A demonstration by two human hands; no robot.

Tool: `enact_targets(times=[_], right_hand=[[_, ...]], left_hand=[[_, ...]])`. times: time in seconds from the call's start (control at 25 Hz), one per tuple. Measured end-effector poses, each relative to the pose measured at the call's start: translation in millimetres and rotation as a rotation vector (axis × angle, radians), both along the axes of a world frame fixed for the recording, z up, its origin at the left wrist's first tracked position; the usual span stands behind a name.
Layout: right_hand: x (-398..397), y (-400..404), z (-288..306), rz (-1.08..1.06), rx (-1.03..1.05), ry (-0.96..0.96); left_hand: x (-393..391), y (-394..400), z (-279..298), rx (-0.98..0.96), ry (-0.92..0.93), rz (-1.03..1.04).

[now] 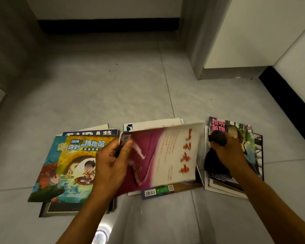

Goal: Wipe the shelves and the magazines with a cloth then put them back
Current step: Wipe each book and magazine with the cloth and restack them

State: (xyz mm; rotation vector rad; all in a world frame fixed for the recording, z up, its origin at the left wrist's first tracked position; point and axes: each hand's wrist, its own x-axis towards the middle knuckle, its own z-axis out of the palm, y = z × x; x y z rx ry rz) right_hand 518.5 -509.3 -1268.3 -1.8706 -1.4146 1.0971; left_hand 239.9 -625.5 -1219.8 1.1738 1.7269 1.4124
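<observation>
1. Your left hand [111,166] grips the red magazine [164,155] at its left edge, thumb curled over the cover and fingers behind it.
2. That red magazine is lifted and tilted above the middle pile [157,190], and it looks blurred. Its cover is maroon on the left and white on the right, with red characters running down the white part.
3. The middle pile lies flat on the floor [113,88]. Only its edges show: a white corner past the top of the red magazine and a barcode strip below its lower edge.
4. Your right hand [231,147] is curled around a dark cloth [217,138] and holds it on the right pile [253,155].
5. The top cover of the right pile shows a person in a light top and red characters at its upper left. Several more magazines fan out beneath it at the lower edge.
6. The left pile [63,166] lies flat on the floor, just beside your left hand. Its top cover is a cartoon of a child in a small boat under a yellow arch, and at least 2 more magazines show under it.
7. The floor is grey tile. A black skirting [109,25] runs along the far wall, and another runs along the wall at right.
8. No shelf is in view, so you cannot tell where it stands.
</observation>
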Motion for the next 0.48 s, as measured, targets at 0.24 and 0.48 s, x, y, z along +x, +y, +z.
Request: enact_targets(times=[0.24,0.48], right_hand=[[-70,-36,51,-0.189,-0.530,0.968],[-66,-46,17,-0.161,-0.513,0.747]], left_hand=[[43,0,-26,0.332,0.808,-0.472],[37,-20,-54,-0.264,0.510,-0.749]])
